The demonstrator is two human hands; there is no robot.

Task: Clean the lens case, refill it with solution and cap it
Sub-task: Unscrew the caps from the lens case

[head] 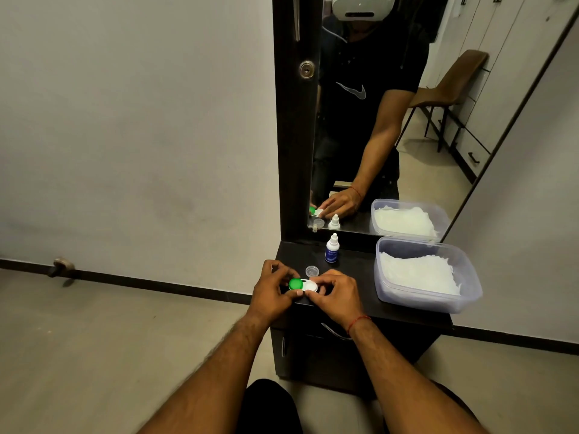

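Mirror (391,120) stood tall behind a dark cabinet (354,277), with plain wall to the left of both. The mirror showed my reflection, with a brown chair (451,83) behind it.

Clear plastic tub (419,303) sat on the right side of the cabinet top, close to the mirror. It held a heap of white tissue (416,274).

Both forearms came in from the bottom, with a red thread (358,322) on the right wrist. Left hand (271,292) and right hand (335,297) met at the front-left corner of the top. Fingers on both were curled, pinching the case (303,285) between them.

Left thumb and fingers were on the green cap (294,284) end. Right thumb and fingers were on the white cap (310,286) end. Both caps were on.

Case lay flat, long axis left to right, right at the front edge. Couldn't tell if it touched the top or was held just off it.

Bottle (332,250), white with a blue label, stood upright near the mirror, behind the hands.

Small clear cup (312,271) sat on the top between bottle and case. It was just behind my right fingers and apart from the bottle. It looked open side up.
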